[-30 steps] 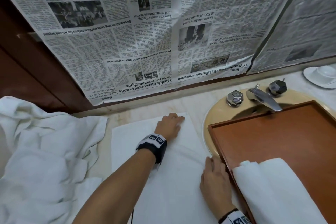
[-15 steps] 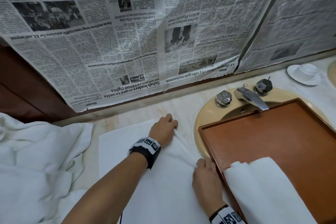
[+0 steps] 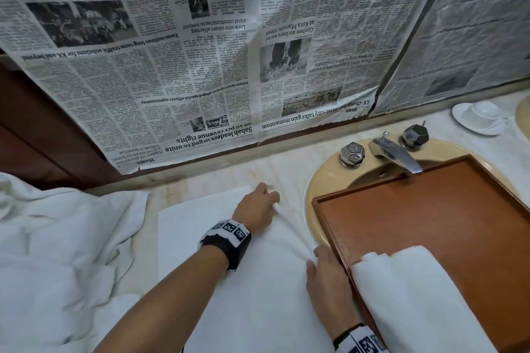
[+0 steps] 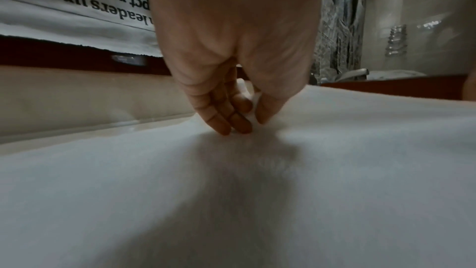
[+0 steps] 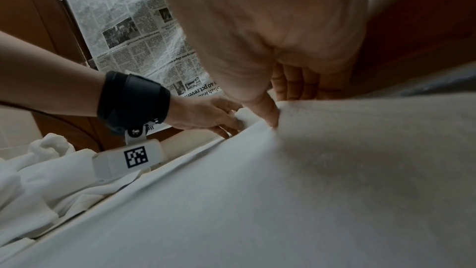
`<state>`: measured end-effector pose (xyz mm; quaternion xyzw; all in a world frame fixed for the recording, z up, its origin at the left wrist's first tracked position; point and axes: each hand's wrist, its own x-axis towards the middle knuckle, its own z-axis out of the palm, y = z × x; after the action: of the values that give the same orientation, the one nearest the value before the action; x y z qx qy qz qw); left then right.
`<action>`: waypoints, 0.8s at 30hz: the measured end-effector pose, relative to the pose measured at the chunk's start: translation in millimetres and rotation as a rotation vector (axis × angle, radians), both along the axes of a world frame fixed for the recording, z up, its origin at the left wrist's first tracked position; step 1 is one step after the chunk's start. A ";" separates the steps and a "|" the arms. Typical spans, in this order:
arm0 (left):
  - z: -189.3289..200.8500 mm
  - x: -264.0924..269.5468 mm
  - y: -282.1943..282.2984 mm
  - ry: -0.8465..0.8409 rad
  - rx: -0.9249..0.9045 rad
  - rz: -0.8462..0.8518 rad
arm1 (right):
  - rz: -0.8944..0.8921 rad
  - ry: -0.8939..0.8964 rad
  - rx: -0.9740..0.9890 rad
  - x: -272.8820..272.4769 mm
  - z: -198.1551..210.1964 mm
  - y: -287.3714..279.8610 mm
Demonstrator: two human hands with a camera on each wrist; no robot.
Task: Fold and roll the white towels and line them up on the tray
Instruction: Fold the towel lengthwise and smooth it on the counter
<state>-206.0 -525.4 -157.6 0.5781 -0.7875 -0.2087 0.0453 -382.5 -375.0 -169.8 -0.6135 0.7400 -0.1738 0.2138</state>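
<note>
White towel [image 3: 229, 289] lies spread flat on the marble counter [image 3: 200, 180] right in front of me, its far right corner pinched between my left hand's thumb and curled fingers [image 4: 226, 121]. My left hand [image 3: 255, 210] has that corner lifted off the counter, so a taut ridge of cloth runs from it down to my right hand [image 3: 327, 281]. My right hand sits at the towel's right edge, just beside the tray [image 3: 430, 209]; its thumb presses into the cloth and the fingers curl over the raised fold, gripping it, as the right wrist view shows [image 5: 273, 113]. Outward from there, the wooden tray rests over the basin [image 3: 318, 180], under the tap [image 3: 395, 155], and a rolled towel [image 3: 415, 295] lies in its near corner. To my left a rumpled heap of white towels [image 3: 57, 252] sits on the counter. Newspaper sheets [image 3: 200, 51] hang across the wall behind, and a white cup on a saucer [image 3: 481, 116] stands at the far right
</note>
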 end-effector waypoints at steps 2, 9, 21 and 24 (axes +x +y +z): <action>2.0 0.4 0.0 0.076 -0.013 0.035 | -0.001 -0.024 -0.040 -1.2 1.5 -0.1; 11.4 -2.2 4.9 0.146 0.121 0.192 | -0.011 -0.127 -0.102 -10.3 4.0 2.9; 6.7 -34.9 -11.9 0.378 0.127 0.396 | -0.036 -0.173 -0.130 -10.3 33.6 -7.5; 21.1 -42.7 -18.1 0.478 0.088 0.385 | -0.055 -0.151 -0.185 -14.0 42.4 -13.8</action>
<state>-248.6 -543.5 -136.5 0.6527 -0.6208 -0.3601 0.2428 -396.5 -388.8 -127.4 -0.5955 0.7191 -0.2927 0.2064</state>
